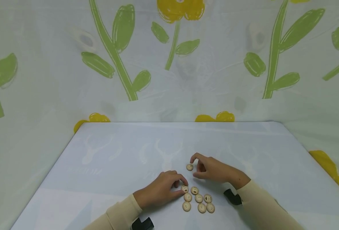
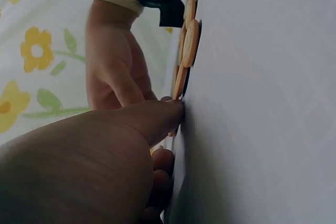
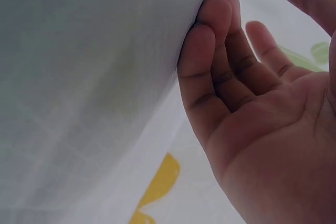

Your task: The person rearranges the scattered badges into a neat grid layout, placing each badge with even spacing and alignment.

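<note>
Several small round pale discs with faces marked on them lie on the table. My left hand (image 1: 165,188) pinches one disc (image 1: 184,189) between thumb and forefinger, at the top of the left column. In the left wrist view, the left thumb (image 2: 152,119) lies against the edge of a disc (image 2: 180,81) flat on the tabletop. My right hand (image 1: 214,169) is just right of a lone far disc (image 1: 189,167), its forefinger bent near it and the thumb apart. The right wrist view shows the right fingertips (image 3: 198,48) at the table surface, the thumb spread away.
More discs sit close together between the forearms, among them a disc (image 1: 186,206) nearest my left sleeve and a disc (image 1: 210,208) at the right. The pale table (image 1: 114,143) ends at a back edge before a flower-patterned curtain (image 1: 215,64). A black wrist mount (image 1: 232,197) is on the right arm.
</note>
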{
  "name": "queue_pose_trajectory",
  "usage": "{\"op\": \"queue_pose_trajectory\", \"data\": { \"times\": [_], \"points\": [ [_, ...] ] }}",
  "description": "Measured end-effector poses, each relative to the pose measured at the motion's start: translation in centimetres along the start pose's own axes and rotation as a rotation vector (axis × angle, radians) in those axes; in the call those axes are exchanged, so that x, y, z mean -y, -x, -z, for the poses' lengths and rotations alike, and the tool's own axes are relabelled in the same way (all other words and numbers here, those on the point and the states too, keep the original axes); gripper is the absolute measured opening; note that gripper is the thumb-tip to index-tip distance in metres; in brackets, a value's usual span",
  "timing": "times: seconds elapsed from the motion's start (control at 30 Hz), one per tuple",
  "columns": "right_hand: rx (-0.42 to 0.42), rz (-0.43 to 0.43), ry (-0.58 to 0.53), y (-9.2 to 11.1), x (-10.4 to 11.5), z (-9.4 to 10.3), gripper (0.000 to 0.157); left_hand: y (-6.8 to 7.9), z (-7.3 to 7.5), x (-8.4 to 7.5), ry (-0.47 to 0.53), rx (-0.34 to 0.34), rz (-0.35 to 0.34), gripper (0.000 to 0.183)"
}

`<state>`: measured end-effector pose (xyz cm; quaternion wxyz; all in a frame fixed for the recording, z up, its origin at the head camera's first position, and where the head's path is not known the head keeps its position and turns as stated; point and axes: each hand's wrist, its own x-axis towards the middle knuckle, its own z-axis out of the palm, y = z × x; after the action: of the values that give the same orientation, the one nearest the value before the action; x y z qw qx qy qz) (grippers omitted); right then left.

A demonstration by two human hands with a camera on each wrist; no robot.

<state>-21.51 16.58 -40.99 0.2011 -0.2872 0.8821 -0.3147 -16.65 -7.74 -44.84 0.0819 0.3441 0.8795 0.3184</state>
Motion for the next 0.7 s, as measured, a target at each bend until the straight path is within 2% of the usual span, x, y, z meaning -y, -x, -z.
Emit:
{"op": "queue_pose_trajectory", "data": {
  "times": [0.27, 0.5, 0.7],
  "points": [
    [0.011, 0.008, 0.003, 0.9, -0.5, 0.1, 0.034, 0.0, -0.2, 0.3, -0.015, -0.007, -0.014, 0.019],
    [0.017, 0.062, 0.018, 1.3, -0.9, 0.1, 0.028, 0.1, -0.2, 0.2, 0.015, -0.014, -0.012, 0.020],
    [0.017, 0.074, 0.023, 1.5, -1.0, 0.0, 0.021, -0.1, -0.2, 0.2, 0.020, -0.041, -0.043, 0.020]
  ]
}}
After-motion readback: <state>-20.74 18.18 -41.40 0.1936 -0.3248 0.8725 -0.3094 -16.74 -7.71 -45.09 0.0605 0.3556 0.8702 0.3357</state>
